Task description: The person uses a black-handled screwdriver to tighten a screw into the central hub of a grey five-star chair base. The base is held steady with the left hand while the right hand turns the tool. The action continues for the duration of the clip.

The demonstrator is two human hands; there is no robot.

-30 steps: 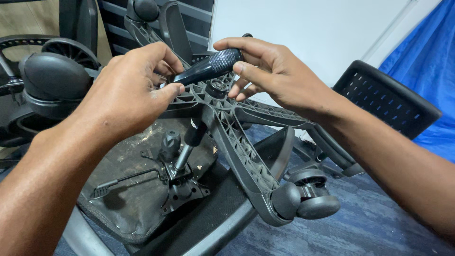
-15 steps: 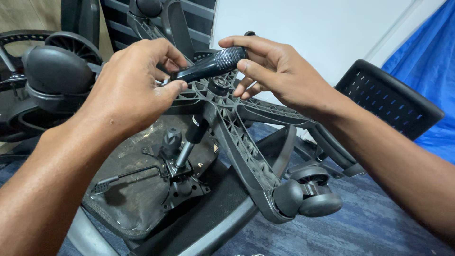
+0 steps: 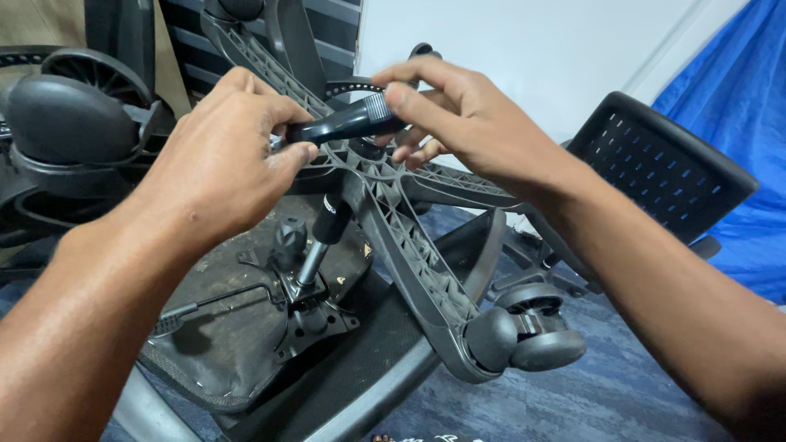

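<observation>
Both hands (image 3: pixel 352 139) slightly lower, same grip on black handle (image 3: pixel 344 124).

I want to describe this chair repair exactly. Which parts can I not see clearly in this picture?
- Head view: the left end of the black tool handle is hidden inside the left hand.
- The hub of the chair base is covered by the right hand.
- The top of the gas cylinder disappears behind the base.
- The chair seat is cut off by the bottom edge.
</observation>
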